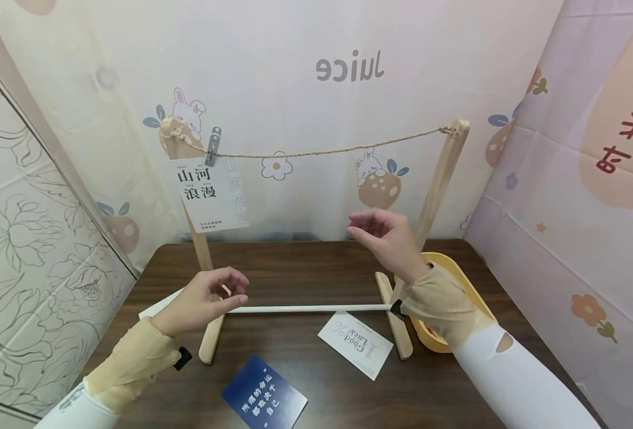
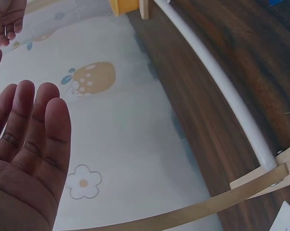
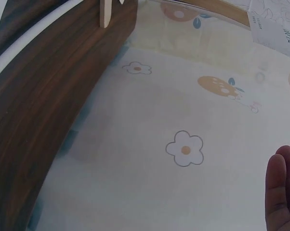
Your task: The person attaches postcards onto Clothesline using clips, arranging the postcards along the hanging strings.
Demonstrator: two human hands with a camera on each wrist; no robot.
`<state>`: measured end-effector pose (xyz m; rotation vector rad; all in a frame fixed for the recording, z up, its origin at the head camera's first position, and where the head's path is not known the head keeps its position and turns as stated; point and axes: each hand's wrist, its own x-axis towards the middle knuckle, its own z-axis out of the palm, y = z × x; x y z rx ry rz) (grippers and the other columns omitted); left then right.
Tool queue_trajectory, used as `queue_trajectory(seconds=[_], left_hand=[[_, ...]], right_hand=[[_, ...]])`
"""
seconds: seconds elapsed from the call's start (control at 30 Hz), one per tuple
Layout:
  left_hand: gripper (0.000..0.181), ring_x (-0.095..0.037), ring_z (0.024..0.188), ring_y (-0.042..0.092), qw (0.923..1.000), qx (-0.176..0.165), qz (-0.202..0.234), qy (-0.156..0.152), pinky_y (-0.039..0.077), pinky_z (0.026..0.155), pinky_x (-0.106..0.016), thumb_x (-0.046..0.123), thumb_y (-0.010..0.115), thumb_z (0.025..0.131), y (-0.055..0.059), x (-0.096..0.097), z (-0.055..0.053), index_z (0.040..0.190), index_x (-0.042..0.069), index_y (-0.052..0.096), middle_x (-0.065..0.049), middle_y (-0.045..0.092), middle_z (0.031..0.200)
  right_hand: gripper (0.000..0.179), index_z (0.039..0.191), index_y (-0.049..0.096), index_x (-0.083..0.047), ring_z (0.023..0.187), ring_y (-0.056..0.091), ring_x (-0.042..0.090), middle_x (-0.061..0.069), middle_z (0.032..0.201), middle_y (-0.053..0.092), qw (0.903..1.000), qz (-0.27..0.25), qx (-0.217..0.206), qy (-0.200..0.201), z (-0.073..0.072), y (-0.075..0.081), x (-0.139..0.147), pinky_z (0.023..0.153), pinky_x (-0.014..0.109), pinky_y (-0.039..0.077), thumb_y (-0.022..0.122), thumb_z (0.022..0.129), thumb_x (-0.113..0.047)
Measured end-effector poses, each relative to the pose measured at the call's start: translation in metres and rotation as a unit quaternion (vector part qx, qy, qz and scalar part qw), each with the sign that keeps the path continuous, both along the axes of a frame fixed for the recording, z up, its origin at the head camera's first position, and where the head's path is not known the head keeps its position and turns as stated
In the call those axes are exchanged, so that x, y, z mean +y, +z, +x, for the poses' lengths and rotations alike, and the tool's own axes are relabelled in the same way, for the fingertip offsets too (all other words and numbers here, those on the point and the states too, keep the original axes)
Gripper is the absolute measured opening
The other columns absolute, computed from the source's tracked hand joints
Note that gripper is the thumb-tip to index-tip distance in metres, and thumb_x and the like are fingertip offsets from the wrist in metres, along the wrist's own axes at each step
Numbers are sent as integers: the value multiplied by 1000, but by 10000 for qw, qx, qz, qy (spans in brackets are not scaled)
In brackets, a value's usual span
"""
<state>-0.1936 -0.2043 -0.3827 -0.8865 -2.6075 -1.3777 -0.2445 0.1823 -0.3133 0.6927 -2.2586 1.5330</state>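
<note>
Nothing is in my left hand (image 1: pixel 206 298); its fingers are loosely bent in front of the left post's foot. In the left wrist view, the fingers (image 2: pixel 57 130) of that hand appear slightly curved, palm showing. Higher up, my right hand (image 1: pixel 386 238) hangs in the air beside the right post, also holding nothing. A twine line (image 1: pixel 316 153) runs between two wooden posts. Near its left end, a grey clip (image 1: pixel 214 146) holds a white card (image 1: pixel 209 202) with dark characters. On the table lie a white "Good Luck" card (image 1: pixel 356 344) and a blue card (image 1: pixel 265 390) with white characters.
A white rod (image 1: pixel 311 308) joins the feet of the wooden stand low over the dark table (image 1: pixel 289 268). Behind the right post (image 1: pixel 442 179) stands a yellow basket (image 1: pixel 455 268). Another white card (image 1: pixel 152 307) lies partly behind my left hand. Printed curtains surround the table.
</note>
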Motion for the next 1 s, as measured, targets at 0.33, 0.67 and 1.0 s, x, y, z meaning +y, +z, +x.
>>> queue_trajectory(seconds=[0.33, 0.67, 1.0], left_hand=[[12, -5, 87, 66, 9994, -189, -252, -161, 56, 76, -26, 11, 80, 99, -21, 7, 1, 109, 10, 74, 3, 71, 97], [13, -4, 85, 65, 9975, -493, -234, -454, 56, 69, -26, 12, 82, 97, -42, 14, 2, 108, 8, 74, 1, 73, 93], [13, -1, 83, 64, 9941, -570, -602, -702, 58, 71, -25, 14, 81, 98, -60, 19, 5, 106, 8, 73, 5, 72, 91]], right_hand=[[22, 118, 76, 4, 89, 73, 2, 23, 113, 79, 9991, 181, -365, -154, 5, -20, 13, 79, 17, 59, 79, 99, -5], [22, 119, 76, 2, 88, 71, 3, 21, 112, 79, 9978, 318, -491, -325, 10, -39, 23, 79, 17, 58, 79, 100, -8], [21, 117, 76, 4, 86, 71, 2, 23, 109, 79, 9973, 263, -587, -359, 9, -55, 32, 78, 16, 58, 79, 99, -6]])
